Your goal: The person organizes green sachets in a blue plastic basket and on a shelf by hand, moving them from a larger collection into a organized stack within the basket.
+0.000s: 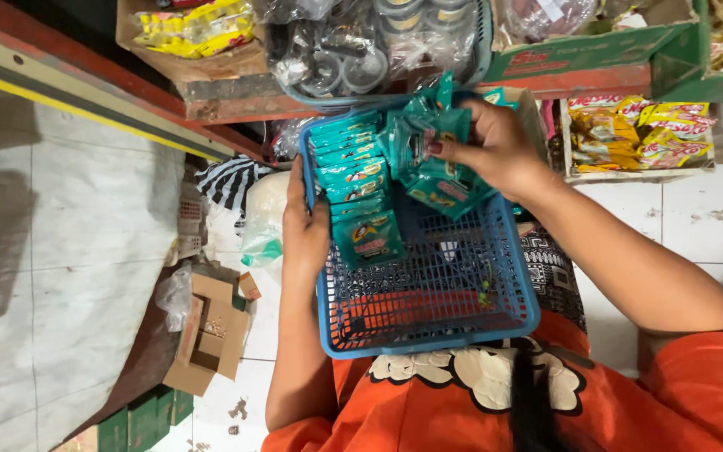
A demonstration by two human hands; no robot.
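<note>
Head view: the left hand (305, 230) lies flat against the stacked row of teal sachets (353, 180) along the left side of the blue basket (428, 335) on the lap. At the basket's far end, the right hand (495, 151) pinches a loose bunch of teal packets (433, 172).

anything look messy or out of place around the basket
Inside the basket the sachets lie in a neat overlapping row. Left of it, a torn-open cardboard box and scraps lie on the floor.

Orange short-sleeved top with cream flower print, bare forearms, patterned black-and-white cloth below.
</note>
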